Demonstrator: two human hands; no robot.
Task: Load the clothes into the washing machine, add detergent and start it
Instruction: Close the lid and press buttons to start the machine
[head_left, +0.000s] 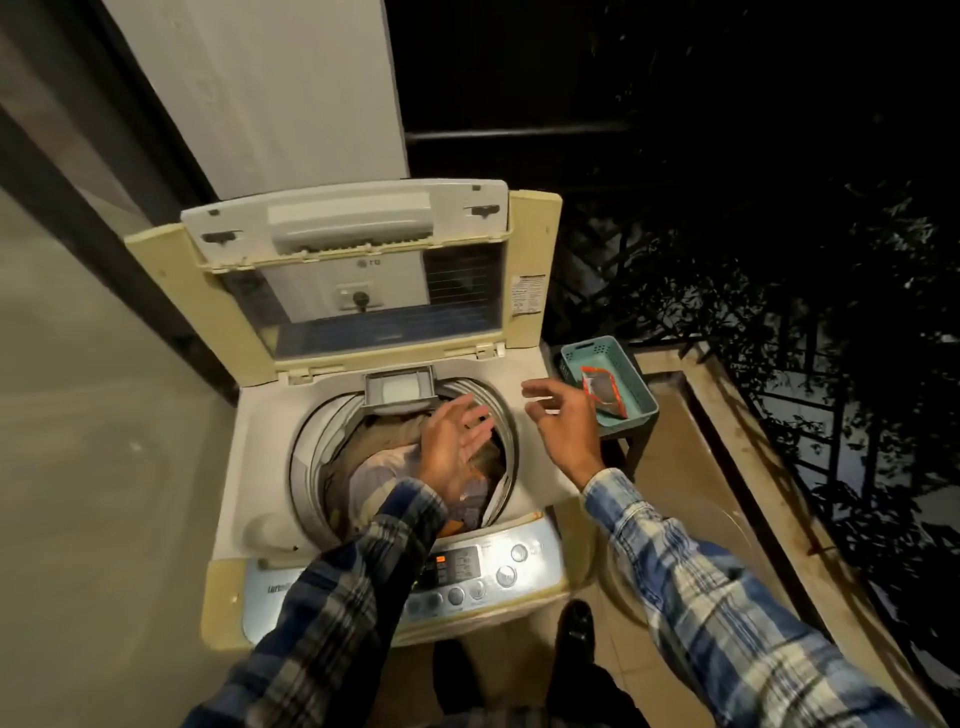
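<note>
Although the lid (363, 291) of the washing machine (249, 467) stood raised at twelve o'clock, the loading looked close to done. Clothes (384, 467) in pale, tan and orange cloth filled the drum (306, 457) nearly to its rim.

The left hand (454, 441) hovered over the middle of the load, blurred, with its fingers (467, 413) spread straight and gripping nothing. I could not tell whether it touched the cloth. The right hand (566, 421) hung over the machine's top deck at three o'clock of the drum. Its fingers (540, 388) were loosely apart and empty, pointing toward two o'clock.

At two o'clock, just beside the machine, a teal basket (576, 353) sat on a small stool (636, 441). In it lay a red-edged sachet (602, 387), probably the detergent, and it appeared unopened. At twelve o'clock on the drum's rim a small grey tray (400, 389) jutted inward; its contents could not be made out.

The control panel (483, 571) ran along the six o'clock edge, partly behind the left sleeve. An orange light glowed on its display (440, 559), so the power seemed on.

By my judgement, one step of three was about finished. Left to do were fetching and emptying the sachet, lowering the lid and pressing start.
</note>
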